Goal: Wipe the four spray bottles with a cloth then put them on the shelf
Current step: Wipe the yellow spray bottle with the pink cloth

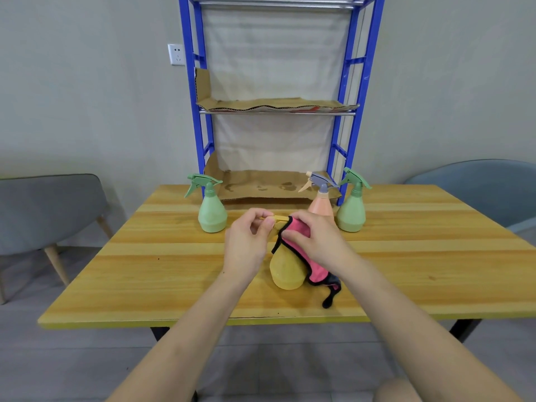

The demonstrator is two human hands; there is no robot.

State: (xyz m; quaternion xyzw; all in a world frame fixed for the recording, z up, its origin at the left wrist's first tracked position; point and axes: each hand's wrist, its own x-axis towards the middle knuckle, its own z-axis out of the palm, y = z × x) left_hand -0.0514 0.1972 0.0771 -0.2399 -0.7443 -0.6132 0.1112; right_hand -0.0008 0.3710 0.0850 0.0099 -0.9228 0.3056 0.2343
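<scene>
Near the front edge of the table (145, 271), the yellow bottle (285, 271) is mid-wipe: left hand (249, 239) pinches its trigger top, right hand (316, 239) grips the pink cloth (317, 275) against its neck. Looks like bottle one of four, since the left green bottle (212, 211), peach bottle (320, 204) and right green bottle (351, 211) wait along the far edge and the shelf (275, 113) holds none.

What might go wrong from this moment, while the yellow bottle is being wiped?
The left hand pinches only the spray top of the yellow bottle, so a hard wipe with the pink cloth might twist it out of that grip. The orange bottle stands close behind the right hand; a wide stroke may knock it over.
</scene>
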